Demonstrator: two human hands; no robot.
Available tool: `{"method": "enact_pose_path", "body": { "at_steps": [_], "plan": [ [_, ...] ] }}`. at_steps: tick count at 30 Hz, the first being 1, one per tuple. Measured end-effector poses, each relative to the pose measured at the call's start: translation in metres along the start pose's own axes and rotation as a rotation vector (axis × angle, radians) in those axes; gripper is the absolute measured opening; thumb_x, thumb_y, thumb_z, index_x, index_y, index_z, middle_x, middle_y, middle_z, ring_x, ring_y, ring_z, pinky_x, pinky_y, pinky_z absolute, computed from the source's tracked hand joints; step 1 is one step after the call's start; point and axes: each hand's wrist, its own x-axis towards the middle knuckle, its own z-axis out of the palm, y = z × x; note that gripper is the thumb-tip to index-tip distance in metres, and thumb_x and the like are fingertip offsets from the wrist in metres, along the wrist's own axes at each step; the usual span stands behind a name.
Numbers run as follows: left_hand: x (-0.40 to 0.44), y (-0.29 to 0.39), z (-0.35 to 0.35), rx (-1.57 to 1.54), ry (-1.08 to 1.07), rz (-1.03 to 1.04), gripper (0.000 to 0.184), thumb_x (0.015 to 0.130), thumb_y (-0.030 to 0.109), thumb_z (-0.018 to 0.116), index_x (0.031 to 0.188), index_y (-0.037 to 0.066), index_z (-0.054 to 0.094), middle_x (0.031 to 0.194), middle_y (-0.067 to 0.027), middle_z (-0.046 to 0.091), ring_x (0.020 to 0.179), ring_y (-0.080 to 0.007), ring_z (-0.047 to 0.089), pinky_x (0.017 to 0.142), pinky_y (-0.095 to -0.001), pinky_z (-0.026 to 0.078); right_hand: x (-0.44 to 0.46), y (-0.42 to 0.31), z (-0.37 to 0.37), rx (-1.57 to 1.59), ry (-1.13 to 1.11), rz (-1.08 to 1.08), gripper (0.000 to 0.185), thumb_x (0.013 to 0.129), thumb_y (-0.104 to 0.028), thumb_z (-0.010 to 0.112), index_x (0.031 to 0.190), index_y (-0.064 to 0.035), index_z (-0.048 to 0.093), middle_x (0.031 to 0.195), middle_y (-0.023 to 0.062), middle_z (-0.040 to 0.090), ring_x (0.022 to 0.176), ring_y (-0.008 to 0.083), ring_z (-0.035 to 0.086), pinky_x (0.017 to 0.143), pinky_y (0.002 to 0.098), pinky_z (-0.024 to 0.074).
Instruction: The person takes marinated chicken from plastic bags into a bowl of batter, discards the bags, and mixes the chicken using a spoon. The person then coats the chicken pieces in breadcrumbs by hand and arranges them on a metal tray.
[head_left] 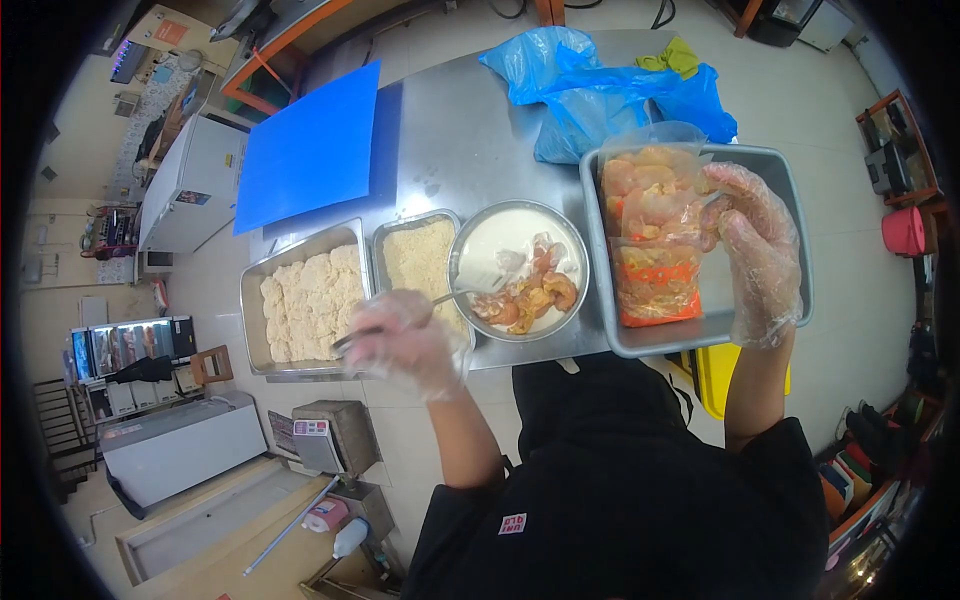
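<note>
My left hand (405, 340), in a clear plastic glove, is closed around a metal fork-like utensil (452, 296) and slightly blurred. The utensil's far end reaches into a round metal bowl (582, 235) of white batter, where pieces of raw chicken (530, 300) lie partly coated. My right hand (762, 250), also gloved, is over the grey tub (795, 190). Its thumb and fingers close at the side of a clear plastic bag of raw marinated chicken (655, 225) with orange print. Exactly what lies between those fingertips is partly hidden.
Left of the bowl stand a tray of pale crumbs (415, 250) and a larger metal tray (250, 315) of coated pieces. A blue board (310, 150) lies behind them. Blue plastic bags (600, 100) sit on the steel table (450, 130). A yellow object (715, 385) is below the tub.
</note>
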Motion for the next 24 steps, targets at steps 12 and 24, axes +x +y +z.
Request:
{"method": "enact_pose_path", "body": {
  "at_steps": [12, 24],
  "plan": [
    [-0.024, -0.01, -0.021, 0.114, -0.159, -0.098, 0.06, 0.096, 0.074, 0.045, 0.079, 0.016, 0.04, 0.065, 0.0043, 0.039, 0.047, -0.0063, 0.031, 0.041, -0.0247, 0.021, 0.001, 0.0, 0.008, -0.04, -0.005, 0.032, 0.043, 0.09, -0.019, 0.067, 0.128, 0.0, 0.067, 0.12, 0.0103, 0.065, 0.102, 0.0153, 0.062, 0.082, 0.0282, 0.0496],
    [-0.031, -0.086, -0.035, 0.374, 0.002, 0.043, 0.062, 0.095, 0.072, 0.054, 0.079, 0.013, 0.044, 0.061, 0.0026, 0.038, 0.048, -0.0097, 0.033, 0.043, -0.0264, 0.021, 0.0, 0.001, 0.01, -0.069, -0.032, 0.013, 0.043, 0.091, -0.02, 0.067, 0.129, 0.0006, 0.066, 0.125, 0.0114, 0.066, 0.102, 0.0151, 0.063, 0.082, 0.0281, 0.0496]
  ]
}}
